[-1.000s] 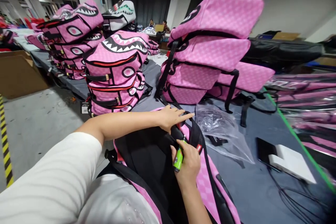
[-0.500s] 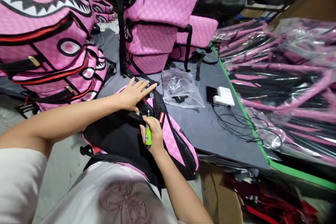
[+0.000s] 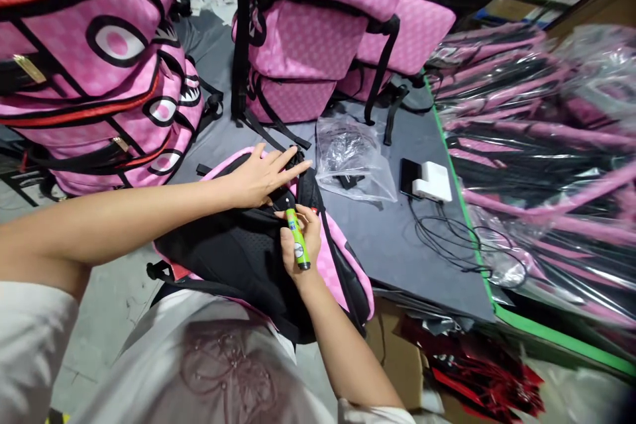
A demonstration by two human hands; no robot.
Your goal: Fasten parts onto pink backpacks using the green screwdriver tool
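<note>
A black and pink backpack (image 3: 223,245) lies at the near table edge, against my body, with its black padded side up. My left hand (image 3: 258,179) lies on its upper part with the fingers spread; the thumb is partly hidden. Close beside it, my right hand (image 3: 304,235) is closed around a bright green marker (image 3: 297,237) with black ends. The marker leans slightly, its upper end near the backpack's dark upper part. Whether the fingertips of my right hand also grip the fabric, I cannot tell.
Pink shark-face backpacks (image 3: 114,79) are stacked at left, more pink backpacks (image 3: 308,33) at centre back. On the grey table (image 3: 377,258) are a clear plastic bag (image 3: 352,159), a phone (image 3: 410,177), a white charger (image 3: 433,181) and cables (image 3: 437,238). Plastic-wrapped pink goods (image 3: 536,146) lie right.
My right hand has shifted slightly right, and the marker now leans with its upper end to the left. My left hand stays spread on the backpack. The view has tilted downward.
</note>
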